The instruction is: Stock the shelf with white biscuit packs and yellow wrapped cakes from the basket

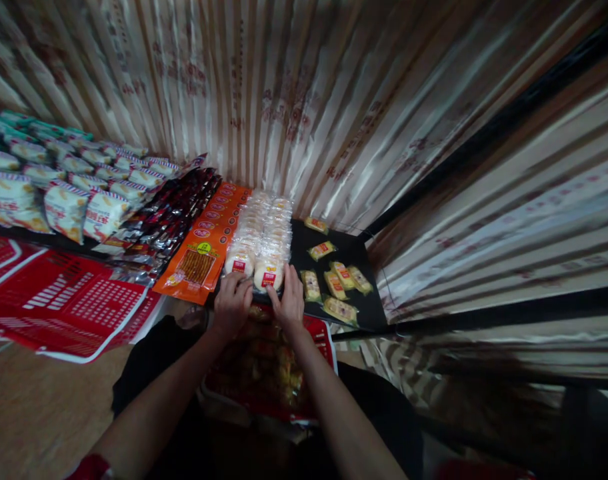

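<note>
- Step in hand, as judged: two rows of white round pkts [260, 223] being squared up at the front edge of the black shelf [371, 315], betw. orange bag [199, 247] and loose yellow pkts [340, 309].
- L hand [233, 303] set at front of the left row, fingers bent; whether anything is gripped can't be told.
- R hand [290, 300] part-open, thumb at the front pkt of the right row, fingers laid along its outer side.
- Next move prob. calls for light, even pressure w/ both hands, so rows are kept straight & wrappers uncrushed.
- Surface: dark shiny pkts [171, 210] stacked left of orange bag, white snack bags [104, 213] beyond; red printed sheet [79, 300] hung below.
- Under the hands: red basket [333, 343] w/ pale rim, contents dim.
- Room: poorly lit; striped curtain [294, 87] hung behind, black pole [484, 127] at right, brownish floor [39, 407] lower left.
</note>
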`<state>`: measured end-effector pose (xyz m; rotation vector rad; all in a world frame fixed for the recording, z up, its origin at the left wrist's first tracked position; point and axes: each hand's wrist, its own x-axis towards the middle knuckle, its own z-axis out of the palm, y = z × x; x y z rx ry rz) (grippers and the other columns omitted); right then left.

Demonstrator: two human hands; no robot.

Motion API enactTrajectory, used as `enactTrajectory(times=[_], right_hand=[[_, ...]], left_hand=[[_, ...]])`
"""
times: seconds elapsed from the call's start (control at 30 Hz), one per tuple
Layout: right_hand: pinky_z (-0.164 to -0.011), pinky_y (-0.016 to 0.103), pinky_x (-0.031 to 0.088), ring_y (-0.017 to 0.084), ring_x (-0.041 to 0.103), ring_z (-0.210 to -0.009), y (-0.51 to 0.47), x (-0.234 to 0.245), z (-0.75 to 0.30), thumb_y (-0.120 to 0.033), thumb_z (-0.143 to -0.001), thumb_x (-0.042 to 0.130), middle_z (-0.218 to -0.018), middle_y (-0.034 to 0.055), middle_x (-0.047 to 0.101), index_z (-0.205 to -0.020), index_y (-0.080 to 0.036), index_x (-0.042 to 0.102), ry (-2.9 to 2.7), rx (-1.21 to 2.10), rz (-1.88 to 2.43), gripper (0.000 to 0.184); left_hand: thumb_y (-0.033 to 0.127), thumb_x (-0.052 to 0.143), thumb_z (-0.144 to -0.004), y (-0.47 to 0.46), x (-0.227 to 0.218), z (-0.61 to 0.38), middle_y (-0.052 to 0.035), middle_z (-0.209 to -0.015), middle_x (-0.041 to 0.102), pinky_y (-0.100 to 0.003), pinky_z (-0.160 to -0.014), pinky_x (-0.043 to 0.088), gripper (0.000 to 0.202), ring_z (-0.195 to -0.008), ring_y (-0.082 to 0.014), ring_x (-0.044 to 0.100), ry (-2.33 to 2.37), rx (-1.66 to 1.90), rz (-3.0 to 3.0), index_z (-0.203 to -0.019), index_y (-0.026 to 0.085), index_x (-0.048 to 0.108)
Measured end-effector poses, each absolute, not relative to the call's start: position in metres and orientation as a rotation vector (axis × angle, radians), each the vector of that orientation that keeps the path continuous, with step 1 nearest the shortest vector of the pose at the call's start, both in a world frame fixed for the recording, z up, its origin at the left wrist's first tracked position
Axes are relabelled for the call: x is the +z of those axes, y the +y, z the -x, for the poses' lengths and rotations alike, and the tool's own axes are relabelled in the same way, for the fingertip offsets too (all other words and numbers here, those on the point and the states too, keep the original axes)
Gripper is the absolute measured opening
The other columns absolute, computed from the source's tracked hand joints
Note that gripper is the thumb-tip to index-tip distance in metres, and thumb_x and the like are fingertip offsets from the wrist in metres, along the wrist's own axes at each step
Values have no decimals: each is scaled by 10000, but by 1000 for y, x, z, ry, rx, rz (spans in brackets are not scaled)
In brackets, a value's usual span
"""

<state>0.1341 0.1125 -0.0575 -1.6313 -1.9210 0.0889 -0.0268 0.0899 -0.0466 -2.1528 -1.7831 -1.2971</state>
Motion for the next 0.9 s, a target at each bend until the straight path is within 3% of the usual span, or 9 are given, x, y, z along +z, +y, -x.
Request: enactTrajectory(times=[0.2,0.33,0.5,0.9], right_hand=[[-1020,456,314,249,283,-1297,76,-57,-136,-338,-900,363,-1422,148,313,-1329,-132,395,-1950,72,1469,478],[-1025,460,327,232,258,-1318,65,-56,-136,-252,-902,329,-1415,95,357,-1323,-174,418,-2082,78,1368,437],[-997,457,352,240,321,-1267,72,-45,-134,-241,-887,356,-1408,73,377,-1329,-201,414,-2119,85,1440,447],[-846,393,424,246,464,-1081,76,-39,-132,-263,-889,360,-1340,81,455,-1305,-244,451,-2139,-68,1585,426]], left_hand=[[190,428,-850,72,-38,12,-79,-962,584,-343,-851,466,205,-949,-198,523,-1787,-1375,2220,-914,173,622],[187,427,-840,67,-32,2,-95,-1038,553,-389,-875,449,217,-998,-225,497,-1905,-1364,2119,-941,180,618],[164,442,-800,74,-30,4,-115,-1089,519,-446,-874,448,219,-1044,-264,468,-2053,-1347,1942,-927,181,620],[121,472,-745,86,-31,-12,-126,-1048,514,-426,-819,448,232,-993,-274,477,-2238,-1162,1811,-922,145,620]])
